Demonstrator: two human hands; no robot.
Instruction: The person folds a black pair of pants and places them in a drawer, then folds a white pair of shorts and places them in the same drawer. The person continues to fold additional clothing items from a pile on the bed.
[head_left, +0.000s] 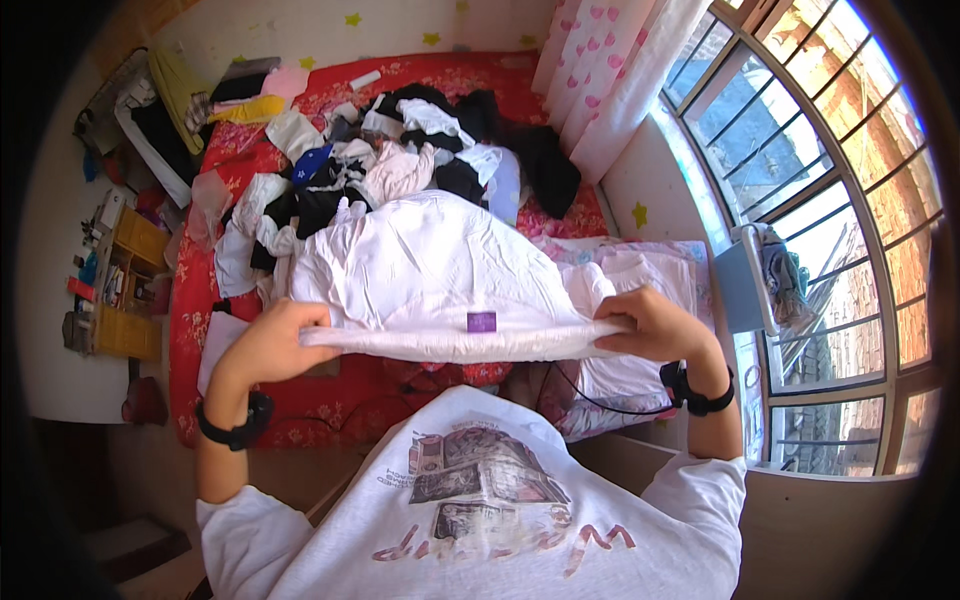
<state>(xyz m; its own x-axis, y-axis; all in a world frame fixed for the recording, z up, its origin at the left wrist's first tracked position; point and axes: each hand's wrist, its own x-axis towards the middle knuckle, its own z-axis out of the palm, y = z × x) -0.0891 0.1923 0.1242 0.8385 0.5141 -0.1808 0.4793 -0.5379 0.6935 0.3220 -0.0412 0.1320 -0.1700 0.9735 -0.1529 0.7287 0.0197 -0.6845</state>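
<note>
Stretched between my two hands is a white garment (435, 262) with a gathered, elastic-looking edge. A small purple label (481, 322) is sewn inside, near the middle of that edge. My left hand (281, 345) grips one end of the band, and my right hand (652, 330) pinches the other. The body of the garment spreads away from me, over the near side of a clothes heap (397, 161). That heap mixes black, white, pale pink and blue pieces. Each wrist wears a black band.
Under the clothes lies a red flowered bed cover (330, 75). Folded clothes (247, 90) are stacked at its far left corner. White cloth (637, 277) lies on floral bedding at right. A blue bin (742, 281) stands by the barred window (810, 165). A black cable (600, 405) reaches my right wrist.
</note>
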